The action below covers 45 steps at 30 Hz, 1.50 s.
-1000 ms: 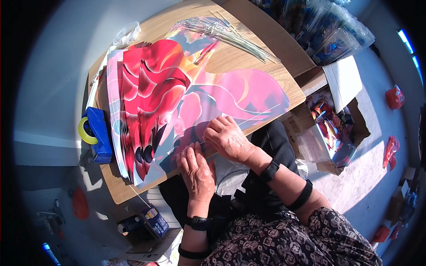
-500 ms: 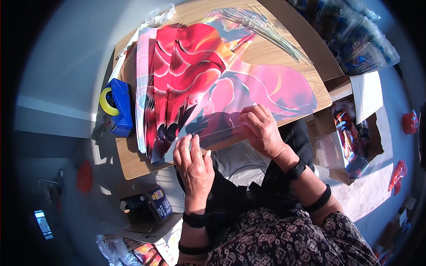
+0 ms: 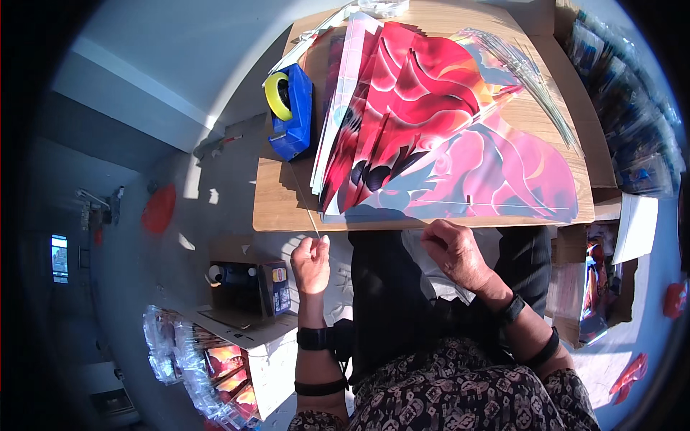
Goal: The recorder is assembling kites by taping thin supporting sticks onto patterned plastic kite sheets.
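Observation:
My left hand (image 3: 311,269) is closed in a pinch just off the table's near edge. From its fingertips a thin pale strip (image 3: 310,212) runs up toward the blue tape dispenser (image 3: 302,108); whether it is tape or a stick I cannot tell. My right hand (image 3: 460,257) is closed with fingers curled at the near edge, and what it holds, if anything, is hidden. Beyond it lies a pink and grey printed sheet (image 3: 528,169) with a thin rod (image 3: 514,206) along its near edge. Overlapping red printed sheets (image 3: 424,79) fan out to its left.
Thin sticks (image 3: 543,93) lie bundled on the wooden table (image 3: 280,205) at the right. A clear bowl (image 3: 384,8) stands at the far edge. Open cartons (image 3: 248,337) flank me, and plastic-wrapped packs (image 3: 643,151) fill the far right.
My left hand has moved off the sheets to the table's near edge and now pinches a thin strip. My right hand has drawn back from the sheet and curled up. The view has shifted left.

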Each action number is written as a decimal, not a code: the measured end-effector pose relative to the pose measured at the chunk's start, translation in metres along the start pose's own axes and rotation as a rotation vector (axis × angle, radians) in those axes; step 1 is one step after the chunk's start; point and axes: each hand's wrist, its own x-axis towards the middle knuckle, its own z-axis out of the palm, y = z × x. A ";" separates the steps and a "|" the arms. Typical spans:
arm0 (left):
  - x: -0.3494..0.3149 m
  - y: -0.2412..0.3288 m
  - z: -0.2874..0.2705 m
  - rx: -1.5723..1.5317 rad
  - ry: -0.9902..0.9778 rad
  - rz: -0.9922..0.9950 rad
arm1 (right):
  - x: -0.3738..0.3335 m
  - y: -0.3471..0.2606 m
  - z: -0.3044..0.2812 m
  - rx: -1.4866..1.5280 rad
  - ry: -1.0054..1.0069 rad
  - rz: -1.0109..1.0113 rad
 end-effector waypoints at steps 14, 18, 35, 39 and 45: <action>-0.013 0.001 0.016 -0.474 -0.041 -0.181 | 0.046 -0.027 0.132 0.051 -0.077 -0.017; -0.016 0.010 0.011 -0.543 -0.106 -0.233 | 0.046 -0.027 0.124 0.120 -0.129 0.133; -0.021 0.039 -0.108 -0.107 -0.434 -0.138 | 0.022 -0.052 0.157 0.479 -0.695 0.604; 0.059 0.068 -0.090 -0.272 -0.012 0.123 | 0.013 -0.059 0.151 0.697 -0.565 0.672; 0.166 0.096 -0.070 -0.169 0.026 0.065 | 0.016 -0.063 0.146 0.745 -0.483 0.653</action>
